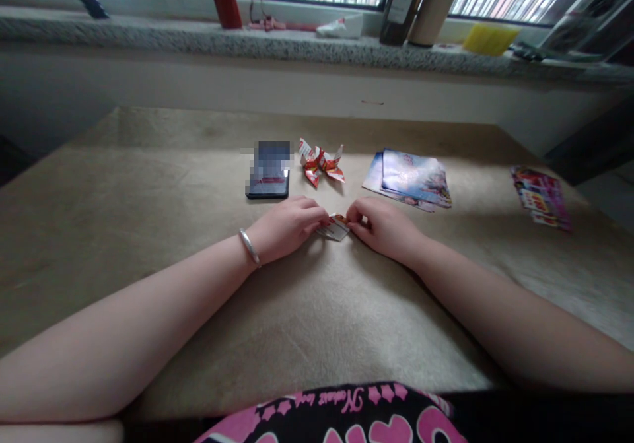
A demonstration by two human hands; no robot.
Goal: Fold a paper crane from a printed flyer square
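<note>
Between my two hands, low over the table, is a small folded piece of printed paper (335, 229), whitish with red and orange print. My left hand (290, 226), with a silver bangle at the wrist, pinches its left end. The right end is pinched between thumb and finger of my right hand (380, 226). Just beyond them lie folded red-and-white paper shapes (321, 164) with pointed tips. A dark phone (269, 175), partly blurred out, lies beyond my left hand.
Past my right hand lies a stack of bluish printed sheets (416, 177). Farther right on the table (173, 146) are pink-and-red printed papers (541, 199). A granite windowsill (173, 37) behind holds a red bottle (226, 4), a yellow item (489, 39) and other objects.
</note>
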